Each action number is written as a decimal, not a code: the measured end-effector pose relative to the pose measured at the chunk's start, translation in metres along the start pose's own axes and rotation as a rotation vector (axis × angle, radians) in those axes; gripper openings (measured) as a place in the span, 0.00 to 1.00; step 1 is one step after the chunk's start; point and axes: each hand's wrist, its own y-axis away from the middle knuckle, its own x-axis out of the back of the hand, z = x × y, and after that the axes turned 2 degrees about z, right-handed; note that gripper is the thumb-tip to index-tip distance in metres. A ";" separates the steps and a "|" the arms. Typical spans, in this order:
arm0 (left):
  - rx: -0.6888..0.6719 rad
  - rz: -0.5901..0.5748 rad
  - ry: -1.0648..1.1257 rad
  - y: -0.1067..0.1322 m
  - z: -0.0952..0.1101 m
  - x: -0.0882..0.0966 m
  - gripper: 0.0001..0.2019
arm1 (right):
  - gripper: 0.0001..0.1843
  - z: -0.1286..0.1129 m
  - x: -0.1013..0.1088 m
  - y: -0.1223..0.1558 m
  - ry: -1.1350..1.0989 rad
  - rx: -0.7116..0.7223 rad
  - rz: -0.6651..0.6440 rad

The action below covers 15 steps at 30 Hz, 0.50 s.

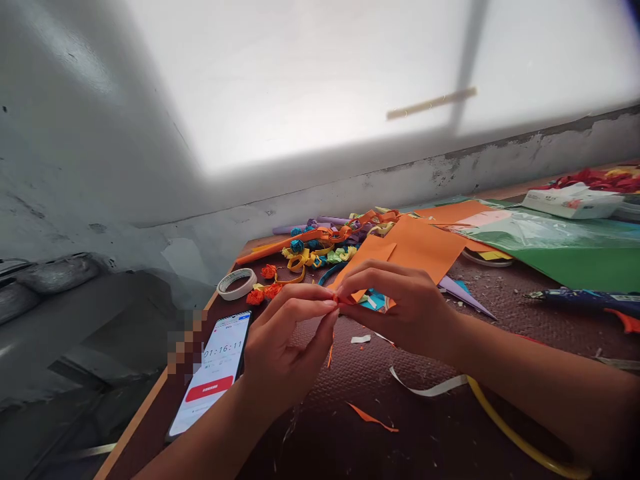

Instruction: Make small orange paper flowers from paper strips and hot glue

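Observation:
Both hands meet at the fingertips above the middle of the table. My left hand (pixel 295 337) pinches a small piece of orange paper (pixel 345 297) from the left. From the right, my right hand (pixel 405 303) grips the same piece between thumb and fingers. Most of the piece is hidden by the fingertips, so its full shape cannot be told. Just behind the hands lie orange paper sheets (pixel 423 247). Several orange paper flowers (pixel 269 271) rest beyond my left hand, next to a roll of white tape (pixel 237 285).
A phone (pixel 215 373) showing a timer lies at the table's left edge. Curled paper strips (pixel 345 233) pile up at the back. Green sheets (pixel 570 260), a tissue pack (pixel 573 200) and a dark blue pen-like tool (pixel 580 298) are at right. Paper scraps (pixel 373 418) litter the front.

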 end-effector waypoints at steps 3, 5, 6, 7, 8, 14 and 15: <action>-0.014 0.002 -0.005 0.000 0.001 0.001 0.18 | 0.02 0.000 0.001 -0.001 -0.002 0.005 0.004; -0.027 0.005 -0.009 0.000 0.001 0.001 0.18 | 0.02 -0.001 0.001 -0.001 -0.003 0.013 0.009; -0.030 0.006 -0.012 0.000 0.001 0.001 0.18 | 0.02 -0.001 0.001 -0.002 -0.004 0.016 0.009; -0.033 0.007 -0.013 0.000 0.001 0.001 0.18 | 0.03 -0.002 0.001 -0.002 -0.006 0.018 0.013; -0.034 0.007 -0.014 -0.001 0.002 0.001 0.18 | 0.03 -0.002 0.001 -0.002 -0.009 0.021 0.015; -0.060 0.011 -0.051 -0.002 0.005 0.002 0.18 | 0.04 -0.003 0.002 -0.003 -0.028 0.055 0.021; -0.065 0.012 -0.051 -0.003 0.005 0.002 0.18 | 0.03 -0.003 0.002 -0.003 -0.032 0.058 0.022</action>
